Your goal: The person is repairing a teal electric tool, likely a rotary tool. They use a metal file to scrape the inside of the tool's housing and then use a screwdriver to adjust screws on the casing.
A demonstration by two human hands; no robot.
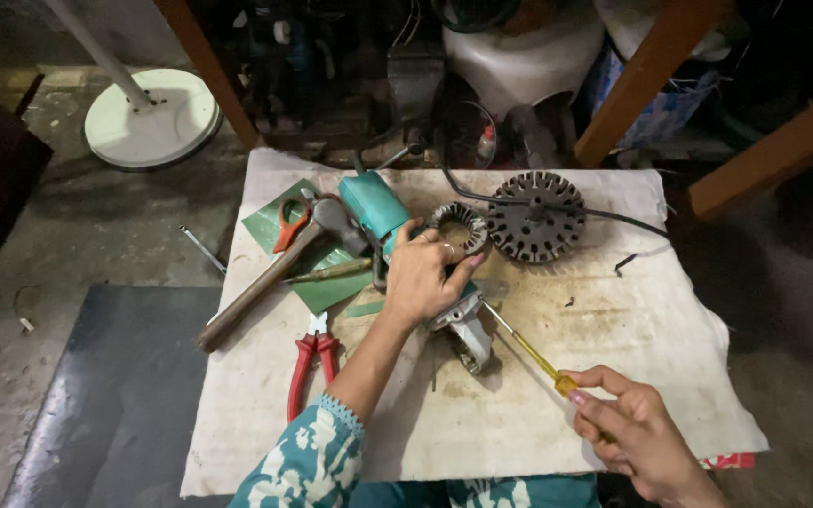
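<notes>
Nearest, the right hand (637, 435) gripped a yellow-handled screwdriver (524, 348), its tip touching the grinder (406, 254). The left hand (422, 275) closed over the teal grinder at the middle of the white cloth (613, 376). Red pliers (310, 369) and a hammer (275, 273) lay left; two metal rings (510, 224) lay beyond.

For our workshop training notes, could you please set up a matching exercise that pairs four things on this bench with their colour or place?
Things:
1. angle grinder
2. screwdriver
3. pliers
4. hammer

Descriptions:
A. red handles, left of the forearm
B. teal body, under the left hand
C. yellow handle, held by the right hand
D. long wooden handle, lying slantwise across a green sheet

Pairs: 1-B, 2-C, 3-A, 4-D
</notes>
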